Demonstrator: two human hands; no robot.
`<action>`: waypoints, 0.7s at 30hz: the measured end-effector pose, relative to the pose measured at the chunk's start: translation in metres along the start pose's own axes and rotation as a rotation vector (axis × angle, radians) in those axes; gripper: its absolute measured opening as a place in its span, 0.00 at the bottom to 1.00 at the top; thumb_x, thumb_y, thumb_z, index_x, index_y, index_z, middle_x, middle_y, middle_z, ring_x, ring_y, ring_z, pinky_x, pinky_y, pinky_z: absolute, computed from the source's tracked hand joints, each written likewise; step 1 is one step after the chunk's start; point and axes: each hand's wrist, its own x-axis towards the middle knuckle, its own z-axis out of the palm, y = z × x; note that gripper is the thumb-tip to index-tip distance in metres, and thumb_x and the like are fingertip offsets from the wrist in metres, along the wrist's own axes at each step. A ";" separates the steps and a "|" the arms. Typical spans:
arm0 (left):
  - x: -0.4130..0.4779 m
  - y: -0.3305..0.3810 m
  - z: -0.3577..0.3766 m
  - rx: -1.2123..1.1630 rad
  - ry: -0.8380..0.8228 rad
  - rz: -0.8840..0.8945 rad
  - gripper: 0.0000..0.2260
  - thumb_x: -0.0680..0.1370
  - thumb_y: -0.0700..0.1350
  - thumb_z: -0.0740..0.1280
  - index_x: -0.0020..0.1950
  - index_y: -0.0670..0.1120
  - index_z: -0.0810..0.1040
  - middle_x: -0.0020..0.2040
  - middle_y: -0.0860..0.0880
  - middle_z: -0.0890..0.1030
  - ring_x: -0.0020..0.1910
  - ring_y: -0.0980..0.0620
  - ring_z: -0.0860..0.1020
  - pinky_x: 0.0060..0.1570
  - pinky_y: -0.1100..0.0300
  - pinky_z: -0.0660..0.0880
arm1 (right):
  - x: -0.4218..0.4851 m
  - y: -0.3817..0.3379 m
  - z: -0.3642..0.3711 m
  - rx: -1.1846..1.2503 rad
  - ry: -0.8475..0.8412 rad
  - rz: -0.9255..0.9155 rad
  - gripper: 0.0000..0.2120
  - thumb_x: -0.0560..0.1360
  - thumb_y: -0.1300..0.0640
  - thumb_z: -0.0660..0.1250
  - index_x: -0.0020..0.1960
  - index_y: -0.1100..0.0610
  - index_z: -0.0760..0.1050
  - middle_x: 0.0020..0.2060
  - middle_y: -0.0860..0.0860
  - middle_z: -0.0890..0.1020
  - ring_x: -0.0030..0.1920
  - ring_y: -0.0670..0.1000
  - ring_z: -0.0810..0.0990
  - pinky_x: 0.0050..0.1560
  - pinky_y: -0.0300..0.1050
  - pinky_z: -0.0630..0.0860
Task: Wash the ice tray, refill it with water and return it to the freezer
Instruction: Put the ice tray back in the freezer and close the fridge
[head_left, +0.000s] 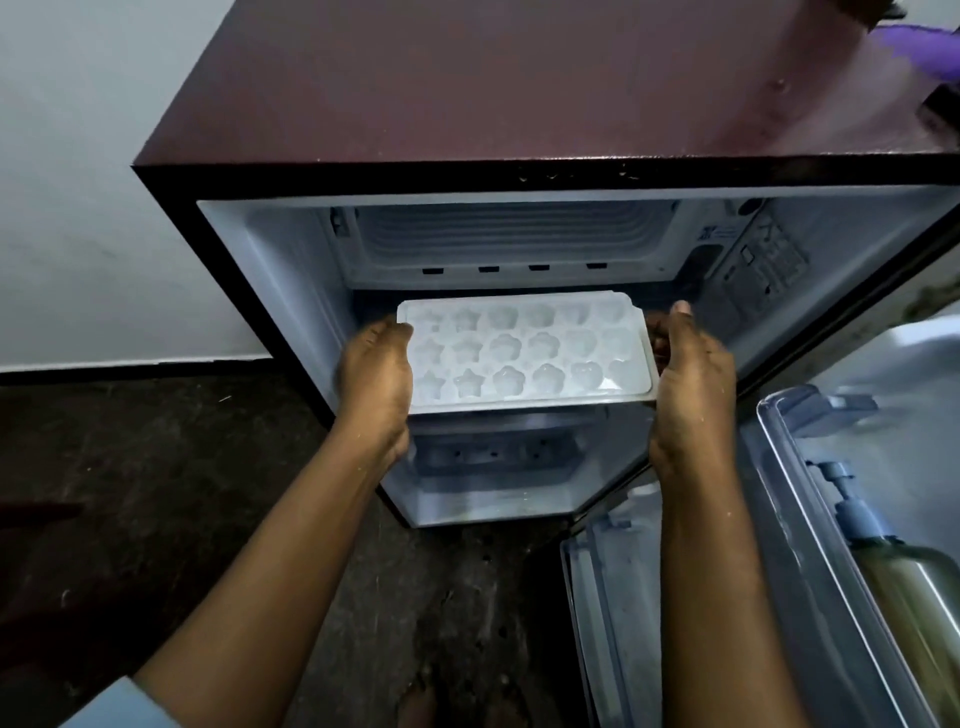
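Left hand (376, 364): thumb lies on the left rim of the ice tray (524, 353); its fingers curl beneath the tray and are hidden. Right hand (691, 374): fingers (655, 340) wrap the tray's right edge, thumb raised beside it. Both hands thus clamp the tray between them. The tray is white, held roughly level, with three rows of six star- and flower-shaped cells. Its far edge sits at the mouth of the freezer compartment (514, 239), and its near edge projects toward the viewer. The compartment occupies the upper part of a small maroon fridge (519, 104). The open door (810, 519) hangs at near right, with a pump bottle (883, 561) in its shelf. A purple object (919, 47) lies on the fridge top, far right. A dark floor (156, 493) and a pale wall (78, 182) lie to the left.
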 end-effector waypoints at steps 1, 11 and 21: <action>0.006 0.001 0.001 0.006 -0.007 0.013 0.08 0.83 0.44 0.65 0.52 0.46 0.85 0.54 0.45 0.88 0.57 0.41 0.85 0.62 0.37 0.81 | 0.005 -0.001 0.001 -0.007 -0.005 -0.004 0.21 0.86 0.46 0.60 0.51 0.62 0.83 0.41 0.52 0.87 0.41 0.52 0.85 0.40 0.44 0.78; 0.039 0.025 0.014 0.023 -0.225 0.072 0.11 0.82 0.41 0.63 0.60 0.44 0.84 0.51 0.46 0.88 0.51 0.47 0.87 0.52 0.49 0.84 | 0.043 -0.020 0.027 0.048 -0.054 -0.053 0.16 0.84 0.49 0.62 0.42 0.56 0.75 0.35 0.52 0.76 0.37 0.52 0.75 0.41 0.46 0.68; 0.067 0.045 0.025 0.046 -0.142 0.051 0.11 0.63 0.44 0.71 0.44 0.48 0.83 0.55 0.38 0.84 0.64 0.34 0.79 0.66 0.36 0.77 | 0.077 -0.023 0.050 -0.018 -0.110 -0.037 0.17 0.82 0.55 0.63 0.36 0.51 0.63 0.39 0.55 0.66 0.40 0.55 0.66 0.41 0.54 0.64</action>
